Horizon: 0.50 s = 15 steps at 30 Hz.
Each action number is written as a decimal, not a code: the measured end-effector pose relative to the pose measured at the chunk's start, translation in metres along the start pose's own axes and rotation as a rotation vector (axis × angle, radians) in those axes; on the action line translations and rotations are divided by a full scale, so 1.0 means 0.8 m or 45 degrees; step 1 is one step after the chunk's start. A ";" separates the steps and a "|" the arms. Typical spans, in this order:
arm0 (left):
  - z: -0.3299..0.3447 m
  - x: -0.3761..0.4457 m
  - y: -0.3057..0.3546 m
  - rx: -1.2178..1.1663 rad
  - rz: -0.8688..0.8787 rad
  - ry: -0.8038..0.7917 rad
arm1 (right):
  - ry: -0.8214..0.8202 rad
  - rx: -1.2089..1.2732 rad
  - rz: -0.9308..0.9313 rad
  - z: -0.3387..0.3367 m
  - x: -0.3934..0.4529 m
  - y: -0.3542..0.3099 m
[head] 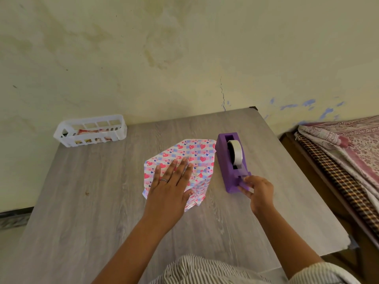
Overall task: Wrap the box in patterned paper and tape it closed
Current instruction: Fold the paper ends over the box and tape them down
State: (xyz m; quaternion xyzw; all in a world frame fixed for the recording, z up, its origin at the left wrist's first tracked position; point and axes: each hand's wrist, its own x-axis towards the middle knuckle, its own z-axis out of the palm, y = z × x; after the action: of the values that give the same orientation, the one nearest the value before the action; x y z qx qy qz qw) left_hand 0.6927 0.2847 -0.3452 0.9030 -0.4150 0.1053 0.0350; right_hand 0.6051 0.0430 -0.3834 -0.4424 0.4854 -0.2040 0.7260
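Hands at work on a half-wrapped parcel: the left hand (170, 181), a ring on one finger, lies flat with fingers (180, 163) straight and spread on top of the box (190, 160), pressing down the patterned paper (200, 149), a pink-and-blue heart print on pale checks, that covers it. The box itself is hidden under the paper, which fans out loose at the far end and is creased along the near right side. The parcel sits near the middle of the grey wood-grain surface (102, 191).

Just to its right stands a purple tape dispenser (229, 167) carrying a roll of pale tape (236, 150), its long side almost touching the paper's far corner. The right hand (260, 191) is at the dispenser's near end, fingers (246, 190) curled around the cutter block; whether they pinch a strip of tape cannot be told.

At the far left corner of the surface, against the stained cream wall (184, 48), a white slotted plastic basket (90, 130) holds some printed packets. To the right of the surface, folded patterned cloths (348, 144) lie on a bed. Striped fabric (205, 271) shows at the lower edge
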 end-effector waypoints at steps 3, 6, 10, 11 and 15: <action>-0.001 0.000 0.000 -0.002 -0.007 -0.006 | -0.007 -0.054 -0.020 -0.001 -0.005 0.004; -0.002 0.000 0.001 -0.007 -0.006 -0.001 | 0.020 -0.230 -0.076 -0.004 -0.004 0.009; -0.004 0.001 0.001 0.000 -0.008 0.005 | 0.120 -0.787 -0.307 -0.005 0.007 0.016; -0.003 0.001 0.001 -0.001 -0.007 0.009 | 0.138 -0.894 -0.357 -0.003 0.009 0.019; -0.004 0.003 -0.001 0.009 -0.005 -0.001 | 0.197 -1.159 -0.410 0.001 0.017 0.019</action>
State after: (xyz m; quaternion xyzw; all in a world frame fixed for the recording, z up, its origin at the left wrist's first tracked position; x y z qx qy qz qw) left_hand 0.6943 0.2843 -0.3420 0.9040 -0.4128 0.1064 0.0320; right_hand 0.6099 0.0416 -0.4030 -0.7679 0.5034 -0.1129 0.3798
